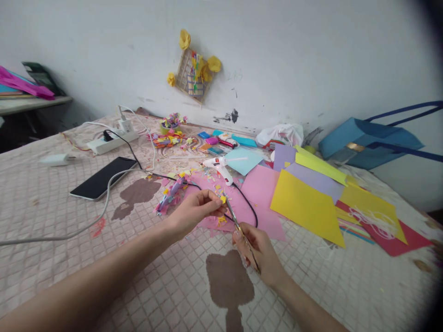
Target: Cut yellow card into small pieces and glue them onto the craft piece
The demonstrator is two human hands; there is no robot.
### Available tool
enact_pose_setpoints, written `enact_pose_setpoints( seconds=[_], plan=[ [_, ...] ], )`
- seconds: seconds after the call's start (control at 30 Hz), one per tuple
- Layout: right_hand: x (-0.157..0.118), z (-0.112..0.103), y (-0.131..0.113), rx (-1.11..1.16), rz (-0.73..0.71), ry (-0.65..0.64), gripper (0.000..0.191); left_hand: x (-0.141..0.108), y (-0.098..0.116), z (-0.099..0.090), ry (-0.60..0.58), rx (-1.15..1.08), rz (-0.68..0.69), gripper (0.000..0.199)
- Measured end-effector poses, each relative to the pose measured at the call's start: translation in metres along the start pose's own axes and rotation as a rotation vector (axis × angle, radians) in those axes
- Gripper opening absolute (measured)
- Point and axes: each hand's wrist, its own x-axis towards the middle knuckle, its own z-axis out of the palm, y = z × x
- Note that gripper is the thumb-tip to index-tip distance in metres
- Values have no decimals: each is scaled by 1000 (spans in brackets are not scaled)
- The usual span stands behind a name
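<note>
My left hand pinches a small yellow paper piece between thumb and fingertips. Scissors are gripped in my right hand, their blades pointing up and away, close beside the yellow piece. Whether the blades touch the paper I cannot tell. Below and around both hands lies pink paper strewn with small paper scraps. To the left of my left hand is a purple strip covered with coloured paper bits. Just beyond stands a white glue gun, its black cord looping near my hands.
Yellow paper sheets, a lilac sheet and white string lie to the right, before a blue bag. A black-screened phone and power strip with cables are at left. Paper flowers in a small pot stand behind.
</note>
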Motion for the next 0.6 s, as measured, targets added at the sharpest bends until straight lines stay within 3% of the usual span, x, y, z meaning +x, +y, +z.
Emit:
enact_pose_setpoints(
  seconds=[0.6],
  plan=[
    [0, 0, -4, -8, 8, 9, 39, 0, 0, -1, -6, 10, -7, 17]
  ],
)
